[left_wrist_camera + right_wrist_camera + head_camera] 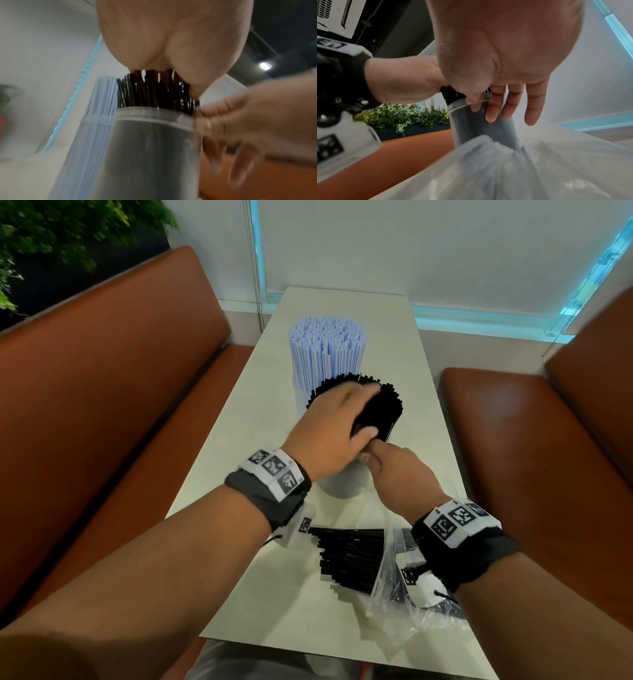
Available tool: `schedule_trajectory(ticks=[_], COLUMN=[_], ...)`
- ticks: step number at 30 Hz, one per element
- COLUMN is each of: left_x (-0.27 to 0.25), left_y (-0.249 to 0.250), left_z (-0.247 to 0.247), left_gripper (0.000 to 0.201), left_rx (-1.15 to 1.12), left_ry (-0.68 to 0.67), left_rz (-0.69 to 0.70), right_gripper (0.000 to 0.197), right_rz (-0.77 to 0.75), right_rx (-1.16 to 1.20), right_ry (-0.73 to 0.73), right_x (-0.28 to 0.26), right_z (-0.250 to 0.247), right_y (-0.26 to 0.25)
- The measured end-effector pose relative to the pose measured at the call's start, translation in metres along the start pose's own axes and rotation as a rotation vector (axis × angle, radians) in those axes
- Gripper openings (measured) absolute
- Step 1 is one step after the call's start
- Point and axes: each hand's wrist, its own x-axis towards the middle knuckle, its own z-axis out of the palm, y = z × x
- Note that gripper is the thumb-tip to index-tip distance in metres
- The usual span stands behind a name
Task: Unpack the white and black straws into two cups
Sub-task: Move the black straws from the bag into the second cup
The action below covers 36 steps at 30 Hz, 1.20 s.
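Observation:
Black straws (388,412) stand packed in the near clear cup (342,484). My left hand (342,412) lies over their tops, fingers across the far side and thumb on the near side, wrapping the bundle (154,92). My right hand (376,460) pinches thumb and forefinger at this cup's rim (481,100), its other fingers straight down the wall (471,128). Whether a straw is in the pinch I cannot tell. White straws (327,350) fill the far cup (299,402). A loose heap of black straws (349,559) lies on the table under my wrists.
A crumpled clear plastic bag (397,594) lies by the loose straws at the table's (376,313) near right. Orange-brown benches (120,371) (531,440) flank the narrow table. A wall closes the far end.

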Motion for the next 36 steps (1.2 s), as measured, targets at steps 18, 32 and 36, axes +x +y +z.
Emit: schedule_trajectory(ticks=[18, 32, 36], left_x=[0.006, -0.045, -0.092], left_y=[-0.017, 0.011, 0.02], left_z=[0.028, -0.016, 0.008], left_gripper=[0.051, 0.045, 0.014], left_rx=[0.359, -0.129, -0.218], left_ry=[0.004, 0.376, 0.14], left_rz=[-0.057, -0.039, -0.198], right_gripper=[0.028, 0.032, 0.056], right_rz=[0.0, 0.019, 0.265], right_rx=[-0.043, -0.085, -0.178], right_ry=[-0.025, 0.112, 0.037], right_x=[0.002, -0.02, -0.055], right_z=[-0.002, -0.007, 0.01], right_y=[0.001, -0.006, 0.0])
